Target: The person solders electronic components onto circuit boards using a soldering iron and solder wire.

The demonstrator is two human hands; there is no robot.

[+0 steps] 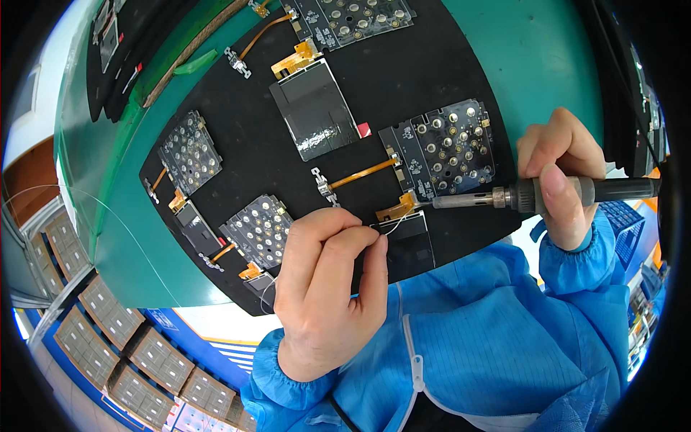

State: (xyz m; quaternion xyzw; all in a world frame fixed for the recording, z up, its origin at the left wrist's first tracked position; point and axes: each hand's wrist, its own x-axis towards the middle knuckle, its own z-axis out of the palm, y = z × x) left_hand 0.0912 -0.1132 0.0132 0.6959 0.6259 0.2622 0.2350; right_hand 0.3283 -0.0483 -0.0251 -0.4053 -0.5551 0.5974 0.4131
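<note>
My left hand (324, 288) is closed, thumb and fingertips pinching a thin solder wire (396, 229). The wire's end curves up to an orange flex cable (392, 212) at the lower edge of a keypad circuit board (453, 147). My right hand (565, 162) grips a soldering iron (522, 196), which lies almost level and points left. Its tip is at the same joint, close to the wire's end; whether they touch is too small to tell. Below the joint lies a dark display (412, 248), partly behind my left fingers. Another orange strip (363, 173) runs left from the board to a small metal connector.
Several similar board-and-display sets lie on the black mat (252, 165), including a display (314, 108) at the upper middle and a board (191, 153) at the left. The mat rests on a green table surface (533, 50). Stacked trays (140, 356) stand at the lower left.
</note>
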